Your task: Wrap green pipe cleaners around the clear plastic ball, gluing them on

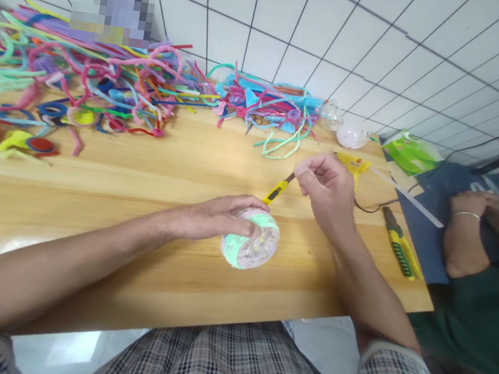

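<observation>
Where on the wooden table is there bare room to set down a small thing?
Bare wood lies between the pipe cleaners and the left forearm, and between the round piece and the right forearm. A smaller patch separates that forearm from the green-handled tool. Pipe cleaners crowd the far left and back middle.

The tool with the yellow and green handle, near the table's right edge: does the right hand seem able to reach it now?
Probably yes: the tool lies uncovered to the right of the right hand, with only a thin black cord seen near the way.
</observation>
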`<state>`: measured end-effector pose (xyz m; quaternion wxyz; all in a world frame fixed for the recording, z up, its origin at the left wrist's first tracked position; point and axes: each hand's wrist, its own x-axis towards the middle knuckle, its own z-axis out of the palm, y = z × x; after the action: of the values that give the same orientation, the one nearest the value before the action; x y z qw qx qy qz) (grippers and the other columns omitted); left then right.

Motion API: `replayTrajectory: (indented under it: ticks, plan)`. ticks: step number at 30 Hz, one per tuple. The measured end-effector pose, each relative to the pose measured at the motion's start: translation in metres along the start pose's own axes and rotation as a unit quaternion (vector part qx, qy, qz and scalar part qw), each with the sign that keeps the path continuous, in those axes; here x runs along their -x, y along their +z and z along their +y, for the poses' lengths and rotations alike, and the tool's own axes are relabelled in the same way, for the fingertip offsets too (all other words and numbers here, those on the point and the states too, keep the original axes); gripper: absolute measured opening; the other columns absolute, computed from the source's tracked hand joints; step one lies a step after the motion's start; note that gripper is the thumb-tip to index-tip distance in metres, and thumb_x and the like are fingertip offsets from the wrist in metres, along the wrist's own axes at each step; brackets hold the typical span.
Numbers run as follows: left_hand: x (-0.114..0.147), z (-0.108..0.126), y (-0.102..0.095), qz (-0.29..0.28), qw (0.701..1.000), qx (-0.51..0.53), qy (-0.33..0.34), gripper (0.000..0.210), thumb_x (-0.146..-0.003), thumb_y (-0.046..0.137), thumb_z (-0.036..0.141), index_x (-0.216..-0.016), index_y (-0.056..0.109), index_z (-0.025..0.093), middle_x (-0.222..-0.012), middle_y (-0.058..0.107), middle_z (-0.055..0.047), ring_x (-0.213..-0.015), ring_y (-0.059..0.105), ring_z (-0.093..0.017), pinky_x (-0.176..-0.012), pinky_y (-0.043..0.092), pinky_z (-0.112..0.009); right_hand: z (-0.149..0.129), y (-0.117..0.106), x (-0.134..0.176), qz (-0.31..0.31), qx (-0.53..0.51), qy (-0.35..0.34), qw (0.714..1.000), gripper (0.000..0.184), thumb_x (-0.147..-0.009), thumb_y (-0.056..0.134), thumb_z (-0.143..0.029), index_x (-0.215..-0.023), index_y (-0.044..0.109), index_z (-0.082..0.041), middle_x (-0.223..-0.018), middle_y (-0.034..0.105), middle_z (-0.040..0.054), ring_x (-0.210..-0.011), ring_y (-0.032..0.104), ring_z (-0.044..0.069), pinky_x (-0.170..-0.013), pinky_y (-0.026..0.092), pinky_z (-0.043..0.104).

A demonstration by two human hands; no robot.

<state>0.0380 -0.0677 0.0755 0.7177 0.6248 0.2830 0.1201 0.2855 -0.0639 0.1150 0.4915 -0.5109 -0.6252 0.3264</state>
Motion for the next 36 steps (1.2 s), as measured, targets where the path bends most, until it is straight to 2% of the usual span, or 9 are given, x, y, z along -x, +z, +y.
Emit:
replayTrajectory:
  ticks: [6,13,17,23,29,32,36]
  plan:
    - [0.0,0.0,-0.002,0.003,1.0,-0.008,0.001,0.058,-0.087,0.078,0.05,-0.138,0.069,0.023,-0.13,0.075,-0.009,-0.12,0.068,-0.029,-0.094,0.057,-0.036,0.012,0.002,0.002,-0.021,0.008,0.009,1.0,0.032,-0.087,0.091,-0.047,-0.079,0.07,-0.025,-0.065,0.061,-0.005,-0.057,0.047,0.011,-0.055,0.04,0.029]
    - [-0.002,-0.004,-0.002,-0.002,1.0,0.001,0.015,0.057,-0.089,0.078,0.049,-0.139,0.069,0.024,-0.13,0.074,-0.007,-0.119,0.068,-0.027,-0.094,0.056,-0.034,0.018,0.002,0.0,-0.025,-0.013,0.026,0.999,0.037,-0.084,0.093,-0.052,-0.079,0.07,-0.024,-0.063,0.059,-0.006,-0.054,0.046,0.01,-0.052,0.037,0.027]
    - [-0.002,-0.005,-0.002,-0.004,1.0,0.001,0.005,0.063,-0.089,0.078,0.051,-0.145,0.064,0.025,-0.133,0.072,-0.007,-0.119,0.066,-0.026,-0.092,0.054,-0.032,0.02,0.001,-0.002,-0.021,-0.02,0.047,0.998,0.034,-0.082,0.093,-0.049,-0.08,0.072,-0.023,-0.061,0.059,-0.0061,-0.053,0.046,0.009,-0.05,0.036,0.026]
    - [0.0,-0.005,-0.004,-0.018,1.0,-0.008,0.001,0.062,-0.091,0.078,0.051,-0.146,0.063,0.028,-0.13,0.072,-0.006,-0.114,0.066,-0.024,-0.088,0.052,-0.031,0.02,0.001,-0.005,-0.022,-0.074,0.078,0.994,0.028,-0.081,0.092,-0.045,-0.088,0.076,-0.024,-0.059,0.056,-0.0084,-0.051,0.044,0.008,-0.051,0.036,0.025]
    - [0.0,-0.006,-0.003,-0.021,1.0,-0.01,-0.011,0.073,-0.092,0.077,0.05,-0.159,0.056,0.028,-0.135,0.07,-0.007,-0.118,0.065,-0.025,-0.091,0.051,-0.032,0.025,-0.006,-0.009,-0.005,-0.062,0.05,0.997,0.027,-0.087,0.088,-0.049,-0.093,0.078,-0.024,-0.064,0.058,-0.0068,-0.053,0.046,0.009,-0.053,0.038,0.027]
    - [0.0,-0.006,-0.003,-0.022,1.0,-0.017,-0.012,0.078,-0.093,0.076,0.053,-0.163,0.053,0.028,-0.144,0.068,-0.009,-0.127,0.064,-0.028,-0.097,0.052,-0.034,0.032,-0.014,-0.013,0.01,0.01,0.014,1.0,0.026,-0.094,0.082,-0.05,-0.095,0.078,-0.024,-0.069,0.062,-0.0051,-0.059,0.052,0.011,-0.059,0.045,0.029]
    - [0.001,-0.003,-0.003,-0.025,0.999,-0.025,-0.019,0.079,-0.094,0.073,0.053,-0.166,0.049,0.028,-0.151,0.067,-0.01,-0.134,0.063,-0.031,-0.105,0.053,-0.038,0.04,-0.019,-0.015,0.039,0.122,-0.065,0.99,0.032,-0.089,0.088,-0.054,-0.099,0.079,-0.025,-0.092,0.075,0.0002,-0.079,0.066,0.016,-0.075,0.054,0.034]
